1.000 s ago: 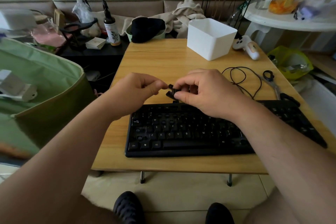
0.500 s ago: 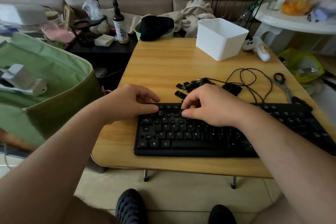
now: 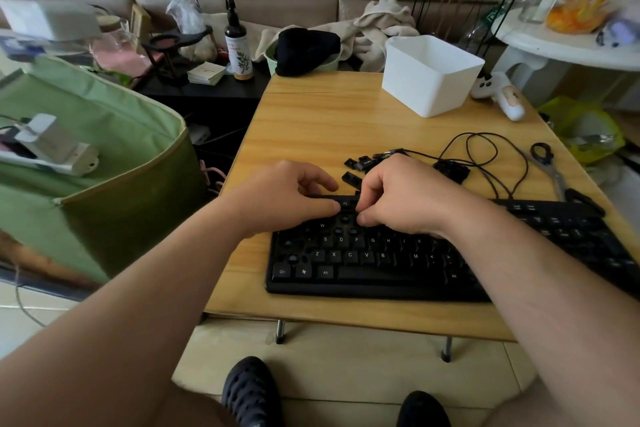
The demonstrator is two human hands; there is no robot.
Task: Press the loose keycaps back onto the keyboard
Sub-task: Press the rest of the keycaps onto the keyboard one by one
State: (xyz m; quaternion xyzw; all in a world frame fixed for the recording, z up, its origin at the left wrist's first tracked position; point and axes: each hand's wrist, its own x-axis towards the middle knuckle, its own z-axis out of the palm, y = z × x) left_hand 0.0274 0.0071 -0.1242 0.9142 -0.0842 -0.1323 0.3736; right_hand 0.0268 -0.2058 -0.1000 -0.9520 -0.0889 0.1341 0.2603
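Pressing curled fingers onto the black plastic keyboard (image 3: 381,260), both hands stay closed while loose black keycaps (image 3: 360,163) lie beyond on the wooden surface (image 3: 311,121).

The yellow wooden table (image 3: 311,121) is bare at its far left corner; the white plastic box (image 3: 431,74) blocks its far right.

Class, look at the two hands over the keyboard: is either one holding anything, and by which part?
It cannot be told. Both the left hand and right hand press fingertips on the keyboard's top rows; any keycap beneath is hidden.
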